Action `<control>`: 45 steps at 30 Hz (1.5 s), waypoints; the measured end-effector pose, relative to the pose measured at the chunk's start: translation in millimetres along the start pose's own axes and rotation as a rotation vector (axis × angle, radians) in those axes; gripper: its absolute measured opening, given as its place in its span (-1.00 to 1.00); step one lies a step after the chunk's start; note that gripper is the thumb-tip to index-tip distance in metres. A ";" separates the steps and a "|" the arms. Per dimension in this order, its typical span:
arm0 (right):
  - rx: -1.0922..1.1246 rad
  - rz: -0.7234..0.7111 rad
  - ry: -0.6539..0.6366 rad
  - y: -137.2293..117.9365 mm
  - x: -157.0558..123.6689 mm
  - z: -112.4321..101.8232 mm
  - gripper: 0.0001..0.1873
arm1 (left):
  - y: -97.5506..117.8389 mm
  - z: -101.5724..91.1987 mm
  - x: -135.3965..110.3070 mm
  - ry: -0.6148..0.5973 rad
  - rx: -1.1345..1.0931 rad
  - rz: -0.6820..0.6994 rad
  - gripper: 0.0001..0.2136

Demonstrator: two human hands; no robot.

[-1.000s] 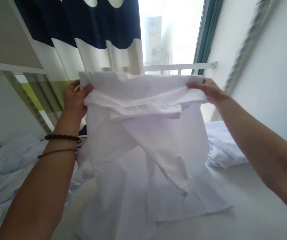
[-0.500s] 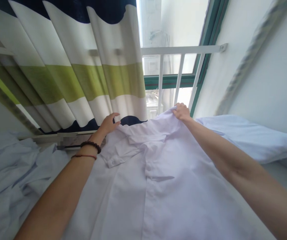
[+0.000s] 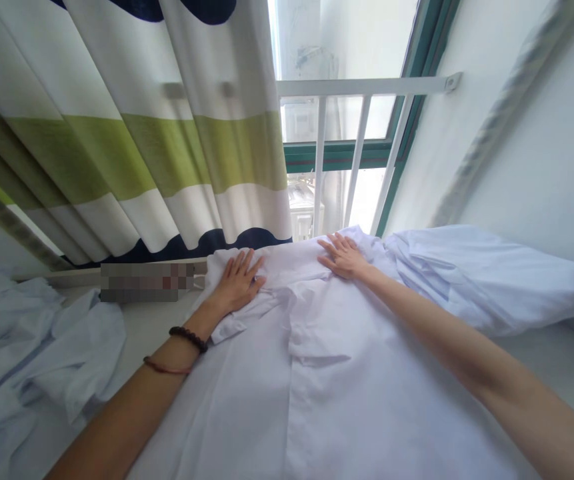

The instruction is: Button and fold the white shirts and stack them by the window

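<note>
Where the white garment (image 3: 347, 407) lies: centre to 6 o'clock.
Left hand (image 3: 238, 283): fingers spread flat, garment's 11 o'clock.
Right hand (image 3: 344, 259): likewise, 1 o'clock.
Folds (image 3: 317, 333): likely best smoothed outward, even pressure.

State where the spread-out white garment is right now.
In the head view, the garment fills the lower centre, beneath the left hand and right hand, before the white railing.

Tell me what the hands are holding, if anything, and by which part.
Nothing is held: the left hand and right hand lie spread on the white garment, near its far edge.
</note>
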State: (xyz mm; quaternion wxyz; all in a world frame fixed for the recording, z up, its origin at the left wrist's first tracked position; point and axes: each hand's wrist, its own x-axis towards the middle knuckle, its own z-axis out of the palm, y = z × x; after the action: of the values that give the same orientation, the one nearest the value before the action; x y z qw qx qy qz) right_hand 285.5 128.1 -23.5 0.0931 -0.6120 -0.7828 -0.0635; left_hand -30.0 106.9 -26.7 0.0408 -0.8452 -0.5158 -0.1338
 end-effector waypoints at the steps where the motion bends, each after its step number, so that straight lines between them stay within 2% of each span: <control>1: -0.002 -0.015 0.009 2.8 0.8 0.6 -0.35 | 3.6 1.2 -5.4 -0.040 0.018 -0.021 -0.45; 5: 0.000 -0.084 -0.015 6.2 -0.8 -2.9 -0.34 | 23.7 -3.9 -27.0 -0.218 0.006 -0.103 -0.39; 9: 0.080 -0.120 -0.067 -9.9 -23.0 -19.5 -0.34 | 37.7 -13.3 -39.1 -0.281 0.016 -0.178 -0.36; 13: 0.357 -0.171 0.027 -42.6 -79.1 -50.8 -0.36 | 36.8 -24.4 -36.0 -0.320 0.027 -0.192 -0.38; 15: 0.422 -0.205 0.104 -58.1 -115.0 -63.2 -0.37 | 36.5 -34.3 -36.0 -0.274 0.031 -0.157 -0.42; 16: 0.439 -0.239 0.089 -64.2 -131.9 -66.6 -0.38 | 37.8 -40.9 -38.4 -0.235 0.032 -0.130 -0.44; 18: 0.435 -0.334 -0.034 -71.5 -158.7 -67.4 -0.42 | 44.3 -56.9 -49.1 -0.208 0.010 -0.043 -0.48; 19: 0.420 -0.391 -0.088 -72.5 -167.4 -65.8 -0.49 | 49.3 -65.7 -57.2 -0.232 -0.009 0.011 -0.50; 20: 0.409 -0.442 -0.127 -71.7 -172.9 -63.9 -0.59 | 55.1 -74.4 -66.5 -0.320 -0.043 0.072 -0.51; 22: 0.418 -0.517 -0.149 -64.6 -176.0 -63.7 -0.82 | 66.7 -90.0 -85.9 -0.505 -0.071 0.108 -0.50; 24: 0.478 -0.557 -0.150 -51.0 -173.8 -73.8 -0.90 | 74.8 -100.9 -101.4 -0.598 -0.052 0.116 -0.54; 27: 0.549 -0.565 -0.160 -21.9 -172.6 -108.4 -0.86 | 74.1 -107.6 -111.0 -0.614 -0.010 0.073 -0.60; 30: 0.470 -0.476 -0.155 8.5 -179.3 -141.3 -0.82 | 63.9 -106.4 -108.5 -0.593 0.035 0.038 -0.59; 32: 0.378 -0.403 -0.296 22.7 -185.3 -148.5 -0.82 | 59.7 -105.4 -105.0 -0.597 0.055 0.051 -0.69; 34: 0.302 -0.317 -0.500 28.7 -189.2 -144.6 -0.82 | 59.6 -107.5 -102.1 -0.592 0.050 0.072 -0.82; 36: 0.269 -0.245 -0.644 26.3 -189.6 -137.4 -0.72 | 61.2 -113.3 -100.7 -0.563 0.002 0.104 -0.83; 37: 0.269 -0.224 -0.669 22.5 -188.5 -134.8 -0.68 | 61.7 -116.8 -100.5 -0.545 -0.031 0.116 -0.80; 40: 0.304 -0.229 -0.607 4.3 -183.1 -131.8 -0.60 | 60.3 -122.3 -101.4 -0.522 -0.101 0.121 -0.79; 43: 0.320 -0.264 -0.561 -19.3 -179.2 -124.1 -0.43 | 55.8 -114.5 -101.2 -0.571 -0.082 0.139 -0.71; 45: 0.283 -0.316 -0.544 -34.4 -177.9 -113.4 -0.44 | 51.1 -107.8 -98.2 -0.577 -0.087 0.159 -0.72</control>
State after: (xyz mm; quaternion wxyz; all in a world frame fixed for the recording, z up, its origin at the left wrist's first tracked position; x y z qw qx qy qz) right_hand 301.4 -72.8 47.7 -0.0458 -0.4588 -0.8651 0.1976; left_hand -47.1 -23.7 54.1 -0.1334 -0.8870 -0.4321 0.0936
